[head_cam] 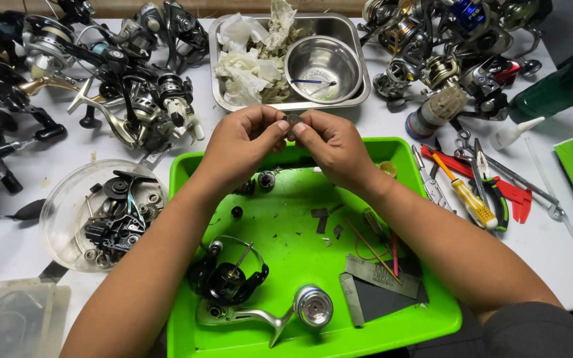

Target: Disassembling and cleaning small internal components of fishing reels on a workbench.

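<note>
Both hands meet above the far rim of the green tray (187, 331) — left hand (240, 142) and right hand (333, 149) pinch one small dark part (292, 123) between their fingertips, equally near.

A bright green tray (426, 318) carries a black-and-silver fishing reel (233, 282) and dark grey pads (382, 292); a steel pan (356, 40) holds off-white rags (250, 59); red- and yellow-handled tools (479, 192) lie on the white table (545, 245).
</note>
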